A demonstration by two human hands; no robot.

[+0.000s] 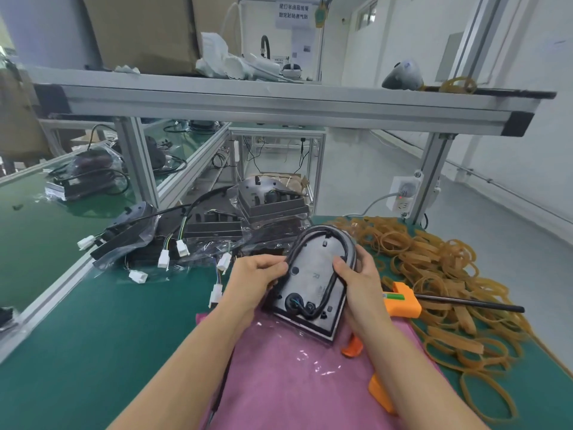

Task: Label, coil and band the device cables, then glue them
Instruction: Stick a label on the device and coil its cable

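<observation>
The black cable (322, 243) lay looped around the flat back of a dark device (313, 283), which was held tilted over a pink sheet (279, 373) on the green counter (93, 321), at about the centre of the view. The left hand (254, 280) pinched the cable's left run against the device's edge, and the right hand (359, 280) curled around the right edge with its thumb pressing the cable's right run, so each grip was closed on the cable and device together. A small moulded mark on the device's back could not be read. At three o'clock of the device lay an orange glue gun (403, 301) bearing a green label too small to read, on a heap of tan rubber bands (449, 274). At ten o'clock sat more bagged devices (214, 225) with white connectors (183, 248). At twelve o'clock, beyond the aluminium shelf (279, 100), hung a paper sign (293, 12) with Chinese writing, too blurred to read reliably.
</observation>
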